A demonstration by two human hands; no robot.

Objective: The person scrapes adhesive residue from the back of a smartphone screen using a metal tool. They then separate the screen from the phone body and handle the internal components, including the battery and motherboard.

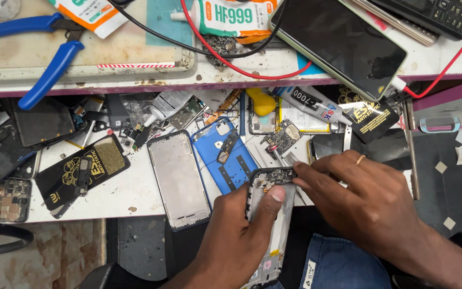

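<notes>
Step in hand: the person is working on an opened phone with a grey frame and exposed dark circuit board (270, 214), held upright-ish over the lap at lower centre of the frame, its top end reaching the table (135, 187) edge.
Left hand: the left hand (236, 241) wraps the phone's left side, thumb pressed flat on the inner face just below the board.
Right hand: the right hand (372, 206), a gold ring on one finger, has its fingertips drawn together on the board at the phone's top end; whether they pinch a small part or a tool, the picture does not show.
Next move, as a judgement: fine fingertip work on that board, with the left grip kept firm so the frame does not twist.
Beside the phone: a blue phone back cover (225, 158) and a grey bare metal mid-frame (177, 179) lie flat, just left of it.
Packages: two black anti-static bags with gold print, one at left centre (84, 171), one at upper right (367, 115).
Tubes: a white glue tube with orange and green label (231, 16) at top centre; a slim white tube with black label (314, 104) below it.
Tools: blue-handled pliers (44, 53) at upper left.
</notes>
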